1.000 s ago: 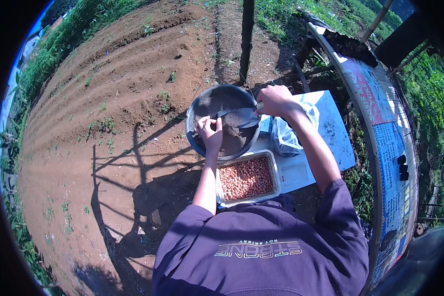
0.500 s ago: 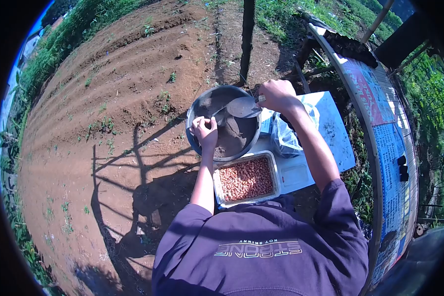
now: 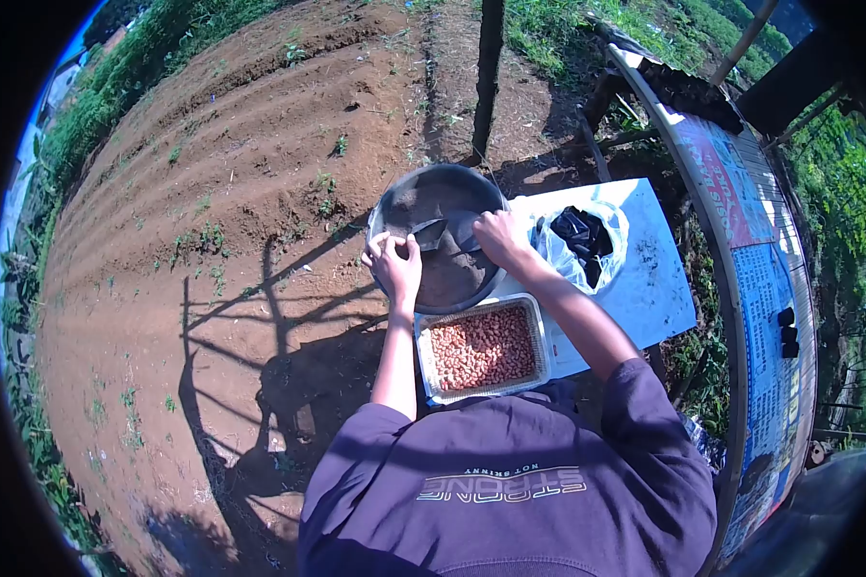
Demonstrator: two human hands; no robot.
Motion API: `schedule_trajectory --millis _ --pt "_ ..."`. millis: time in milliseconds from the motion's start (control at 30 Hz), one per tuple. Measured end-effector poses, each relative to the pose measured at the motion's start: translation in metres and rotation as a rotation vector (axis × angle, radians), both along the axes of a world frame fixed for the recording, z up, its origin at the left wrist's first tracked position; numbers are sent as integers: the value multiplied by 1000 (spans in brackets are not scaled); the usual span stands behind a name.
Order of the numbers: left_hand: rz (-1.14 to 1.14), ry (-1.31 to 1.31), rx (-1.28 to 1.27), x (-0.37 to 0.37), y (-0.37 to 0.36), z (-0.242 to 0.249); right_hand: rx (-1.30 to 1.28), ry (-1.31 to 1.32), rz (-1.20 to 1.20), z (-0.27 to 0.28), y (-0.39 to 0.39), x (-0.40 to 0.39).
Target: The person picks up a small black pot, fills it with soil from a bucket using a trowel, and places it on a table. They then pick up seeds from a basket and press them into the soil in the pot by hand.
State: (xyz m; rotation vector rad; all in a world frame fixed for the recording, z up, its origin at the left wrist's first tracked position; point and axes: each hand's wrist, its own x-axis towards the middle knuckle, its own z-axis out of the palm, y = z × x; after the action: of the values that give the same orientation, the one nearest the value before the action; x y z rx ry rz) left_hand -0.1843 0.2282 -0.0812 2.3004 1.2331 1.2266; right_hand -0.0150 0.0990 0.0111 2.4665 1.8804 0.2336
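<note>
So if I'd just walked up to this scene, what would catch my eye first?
Probably the round metal basin of dark soil at the centre, with the left hand at its near rim and the right hand working a trowel inside it. Just below sits a foil tray full of reddish seeds, on a white board amid bare red earth.

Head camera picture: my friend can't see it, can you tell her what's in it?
A person's right hand holds a trowel in a metal bowl of soil while the left hand grips the rim. A tray of peanuts sits nearer, beside bare brown ground.
</note>
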Motion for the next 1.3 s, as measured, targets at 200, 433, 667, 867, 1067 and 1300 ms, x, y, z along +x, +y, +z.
schedule_trajectory --millis 200,433,667,867,1067,1300 --pt "-91 -40 -35 4 -9 16 54 247 -203 -41 -1 -10" --pt "-215 27 24 2 -12 26 48 396 -295 -33 -2 0" --pt "-225 47 25 -7 -8 18 239 345 -228 -5 -21 15" --pt "-223 59 37 -9 -6 15 263 412 -202 36 -33 30" --pt "-229 52 18 -10 -3 10 183 443 -155 71 -40 48" --pt "-205 56 23 -11 0 2 36 431 -133 103 -42 49"
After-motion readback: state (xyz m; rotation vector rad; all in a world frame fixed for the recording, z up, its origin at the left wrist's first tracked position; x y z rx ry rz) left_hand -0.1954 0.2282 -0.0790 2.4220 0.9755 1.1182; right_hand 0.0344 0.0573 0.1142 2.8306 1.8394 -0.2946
